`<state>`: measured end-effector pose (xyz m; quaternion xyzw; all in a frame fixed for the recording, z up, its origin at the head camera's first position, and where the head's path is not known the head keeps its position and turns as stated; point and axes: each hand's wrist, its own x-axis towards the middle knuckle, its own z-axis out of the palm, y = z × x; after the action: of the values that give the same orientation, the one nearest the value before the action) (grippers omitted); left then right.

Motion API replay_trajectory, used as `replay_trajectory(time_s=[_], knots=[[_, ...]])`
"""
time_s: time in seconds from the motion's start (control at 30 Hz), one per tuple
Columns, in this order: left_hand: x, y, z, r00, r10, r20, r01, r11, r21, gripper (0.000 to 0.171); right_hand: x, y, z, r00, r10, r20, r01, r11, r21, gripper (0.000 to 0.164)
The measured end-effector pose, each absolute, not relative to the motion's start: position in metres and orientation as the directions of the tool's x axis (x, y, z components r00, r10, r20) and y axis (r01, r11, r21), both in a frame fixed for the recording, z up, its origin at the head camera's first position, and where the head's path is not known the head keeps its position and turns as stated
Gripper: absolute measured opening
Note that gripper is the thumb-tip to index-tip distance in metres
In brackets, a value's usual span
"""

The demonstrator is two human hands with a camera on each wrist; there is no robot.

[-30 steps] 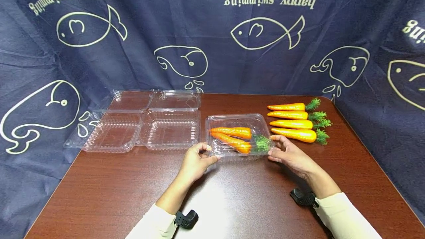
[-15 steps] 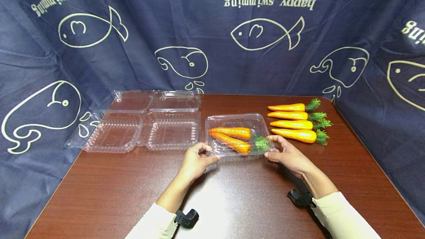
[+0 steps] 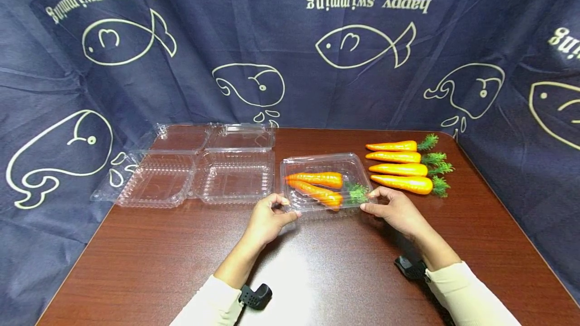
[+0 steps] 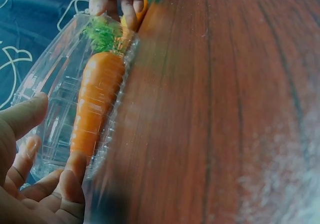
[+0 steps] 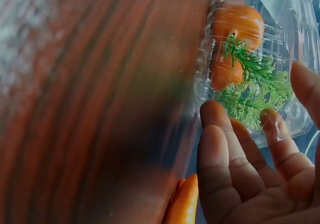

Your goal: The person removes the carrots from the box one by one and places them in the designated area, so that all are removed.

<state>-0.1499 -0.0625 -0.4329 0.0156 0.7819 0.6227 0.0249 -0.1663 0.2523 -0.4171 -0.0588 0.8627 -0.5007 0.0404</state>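
Observation:
A clear plastic clamshell container (image 3: 328,162) with its lid folded over sits mid-table. Inside it lie two orange carrots (image 3: 317,180) with green tops (image 3: 357,193), their tips toward the left. My left hand (image 3: 267,220) grips the container's front left corner, thumb on the near edge. At the front right corner my right hand (image 3: 396,210) pinches the rim between thumb and fingers. In the left wrist view a carrot (image 4: 97,94) shows through the ribbed wall. The right wrist view has my right fingers (image 5: 215,149) under the corner beside the green tops (image 5: 255,94).
Two clear containers with raised lids stand side by side at the left, one (image 3: 235,177) nearer the middle and one (image 3: 156,180) farther out. Several loose carrots (image 3: 401,184) lie in a row at the back right. A patterned blue cloth (image 3: 290,54) hangs behind the table.
My right hand has shifted slightly left and its fingers have closed in on the container's front right corner. The left hand stays at its corner; the container has barely moved.

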Motion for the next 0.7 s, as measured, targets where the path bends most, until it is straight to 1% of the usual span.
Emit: replay_trajectory(time_s=[0.13,0.27,0.43,0.53,0.7], knots=[[-0.1500,-0.0628,-0.4336,-0.998,0.053,-0.030,-0.016,0.233,0.972,0.030,-0.1668,0.2519,-0.4154,-0.994,-0.112,0.008,-0.070,0.570,-0.819,0.023],[-0.1504,-0.0628,-0.4334,-0.998,0.056,-0.031,-0.017,0.240,0.971,0.030,-0.1672,0.2523,-0.4129,-0.996,-0.088,0.025,-0.076,0.642,-0.763,0.023],[-0.1501,-0.0633,-0.4307,-0.998,0.061,-0.017,-0.002,0.242,0.970,0.029,-0.1684,0.2529,-0.4108,-0.997,-0.078,0.018,-0.067,0.681,-0.729,0.023],[-0.1500,-0.0640,-0.4291,-0.998,0.063,-0.017,-0.001,0.256,0.967,0.029,-0.1701,0.2534,-0.4120,-0.996,-0.084,0.033,-0.083,0.697,-0.713,0.021],[-0.1504,-0.0642,-0.4295,-0.998,0.064,-0.026,-0.009,0.257,0.966,0.029,-0.1710,0.2532,-0.4133,-0.996,-0.082,0.040,-0.086,0.697,-0.712,0.020]])
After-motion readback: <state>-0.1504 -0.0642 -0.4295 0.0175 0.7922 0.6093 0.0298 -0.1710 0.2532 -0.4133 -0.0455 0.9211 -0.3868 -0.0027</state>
